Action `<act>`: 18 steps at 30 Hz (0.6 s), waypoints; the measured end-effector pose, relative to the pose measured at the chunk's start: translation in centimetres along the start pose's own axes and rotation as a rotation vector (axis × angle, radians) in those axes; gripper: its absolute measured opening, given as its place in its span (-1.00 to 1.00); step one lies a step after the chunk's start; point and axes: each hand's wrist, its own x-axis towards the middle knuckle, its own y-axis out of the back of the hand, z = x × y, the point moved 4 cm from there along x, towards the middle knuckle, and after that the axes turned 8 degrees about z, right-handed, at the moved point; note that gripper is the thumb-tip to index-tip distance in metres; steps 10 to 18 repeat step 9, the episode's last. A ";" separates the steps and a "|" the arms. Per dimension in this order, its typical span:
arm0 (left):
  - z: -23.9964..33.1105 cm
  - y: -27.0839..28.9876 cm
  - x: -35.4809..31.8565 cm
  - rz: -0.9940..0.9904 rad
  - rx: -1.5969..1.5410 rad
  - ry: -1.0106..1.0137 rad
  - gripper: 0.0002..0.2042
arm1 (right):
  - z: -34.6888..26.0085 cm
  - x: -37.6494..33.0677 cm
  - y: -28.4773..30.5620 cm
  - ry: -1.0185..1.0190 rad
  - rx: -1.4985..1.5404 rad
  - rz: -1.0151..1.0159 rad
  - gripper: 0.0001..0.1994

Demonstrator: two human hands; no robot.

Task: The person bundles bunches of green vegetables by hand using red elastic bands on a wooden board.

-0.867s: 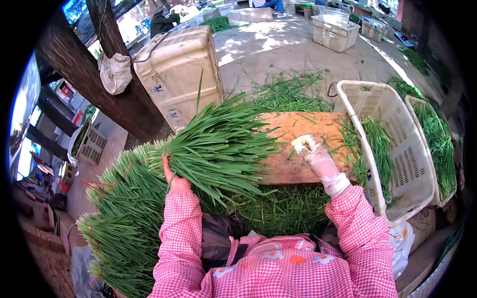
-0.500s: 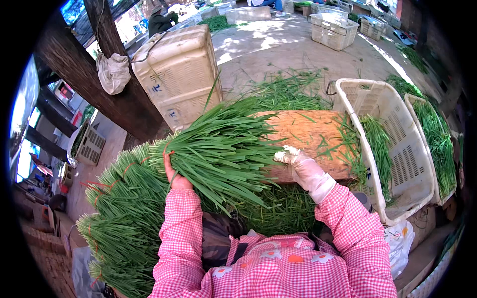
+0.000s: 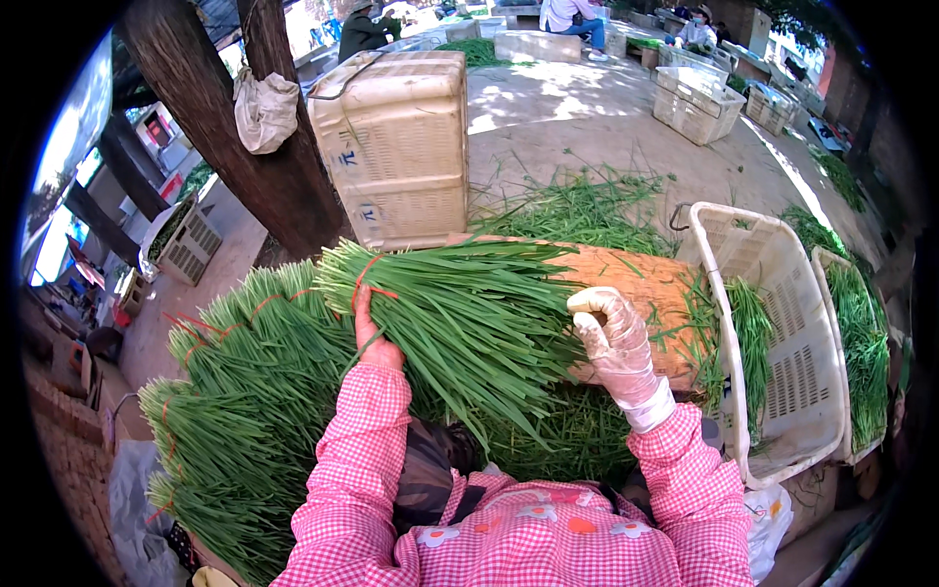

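Observation:
A bunch of garlic chives (image 3: 479,313) lies across the front of a wooden board (image 3: 626,284), pale stem ends to the left and leaf tips to the right. A red band circles it near the stems. My bare left hand (image 3: 376,333) is closed round its near side, just by the band. My right hand (image 3: 618,342), in a whitish glove, is beside the leaf tips with its fingers curled toward the thumb; I see nothing between them. Several tied bunches (image 3: 220,440) are stacked at my left, their stems facing outward.
An open white crate (image 3: 807,411) with some chives stands right of the board, another filled crate (image 3: 851,352) beyond it. Upended crates (image 3: 391,147) stand ahead by a tree trunk (image 3: 284,186). Loose leaves (image 3: 587,210) litter the ground. People (image 3: 567,20) sit in the background.
My right hand has lifted and turned at the leaf tips, its fingers now curled in plainer view. My left hand still holds the bunch. The whole view has shifted slightly.

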 end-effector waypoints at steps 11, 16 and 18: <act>1.3 0.2 -1.8 0.102 0.061 -0.006 -0.49 | -0.6 -1.9 -1.7 -0.519 -0.750 -1.326 -0.38; 1.3 0.2 -1.8 0.102 0.061 -0.006 -0.49 | -0.6 -1.9 -1.7 -0.519 -0.750 -1.326 -0.38; 1.3 0.2 -1.8 0.102 0.061 -0.006 -0.49 | -0.6 -1.9 -1.7 -0.519 -0.750 -1.326 -0.38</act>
